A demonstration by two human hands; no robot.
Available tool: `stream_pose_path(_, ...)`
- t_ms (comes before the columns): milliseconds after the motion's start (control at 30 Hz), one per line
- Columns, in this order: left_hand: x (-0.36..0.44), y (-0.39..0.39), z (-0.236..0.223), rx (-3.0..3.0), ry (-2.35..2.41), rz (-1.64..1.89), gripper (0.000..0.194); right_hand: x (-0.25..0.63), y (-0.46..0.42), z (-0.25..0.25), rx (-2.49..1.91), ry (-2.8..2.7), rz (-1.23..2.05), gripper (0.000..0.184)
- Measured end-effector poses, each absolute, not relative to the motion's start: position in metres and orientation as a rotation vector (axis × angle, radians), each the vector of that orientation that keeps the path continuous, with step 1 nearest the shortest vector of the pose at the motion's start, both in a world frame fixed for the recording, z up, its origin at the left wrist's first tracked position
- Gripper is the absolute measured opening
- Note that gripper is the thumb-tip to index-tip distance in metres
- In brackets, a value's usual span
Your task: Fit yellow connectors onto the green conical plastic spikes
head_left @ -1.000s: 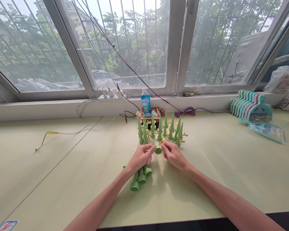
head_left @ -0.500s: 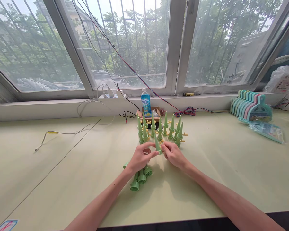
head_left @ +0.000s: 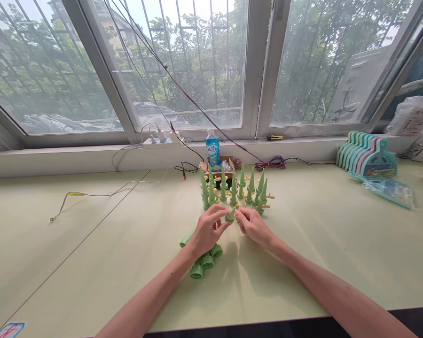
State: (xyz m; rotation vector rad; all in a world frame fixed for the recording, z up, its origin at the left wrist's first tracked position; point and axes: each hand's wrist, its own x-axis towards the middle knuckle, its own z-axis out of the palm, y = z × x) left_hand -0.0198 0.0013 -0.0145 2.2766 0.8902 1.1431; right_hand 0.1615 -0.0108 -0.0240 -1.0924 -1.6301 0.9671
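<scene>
Both hands meet over the middle of the pale green table [head_left: 303, 263]. My left hand [head_left: 207, 231] pinches a small green cone spike [head_left: 230, 215] between thumb and fingers. My right hand [head_left: 253, 226] pinches the same spike from the right, at a little yellow side piece. Just behind the hands, several green cone spikes with yellow taps [head_left: 238, 190] stand upright in a cluster. Under my left wrist, several more green spikes [head_left: 202, 264] lie flat, open ends toward me.
A blue drink bottle [head_left: 213, 150] and a small cardboard box [head_left: 229, 165] stand behind the cluster. Red and black wires [head_left: 273, 163] and a white cable [head_left: 91, 193] run along the sill. Stacked pastel plastic items [head_left: 366, 155] and a clear bag [head_left: 387, 188] sit far right.
The spike between my hands has been turned: its open end faced me at first, then it stood tip up, and now it is tilted low between the fingers. The hands stayed in place.
</scene>
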Motion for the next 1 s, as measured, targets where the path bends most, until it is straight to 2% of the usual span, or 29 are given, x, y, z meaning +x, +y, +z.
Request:
stream_pose_path(333,-0.017,-0.003,-0.003,1.968,1.075,1.118,0.032,0.162,-0.011,-0.024,-1.096,-1.554,0.886,0.039)
stream_pose_path(567,-0.014,-0.003,0.001,1.586,0.995,0.955,0.044,0.163,-0.014,-0.022,-1.058,-1.671,0.799,0.035)
stream_pose_path(1000,-0.016,-0.003,0.0,1.525,0.896,0.93,0.043,0.161,-0.016,-0.022,-1.079,-1.715,0.797,0.034)
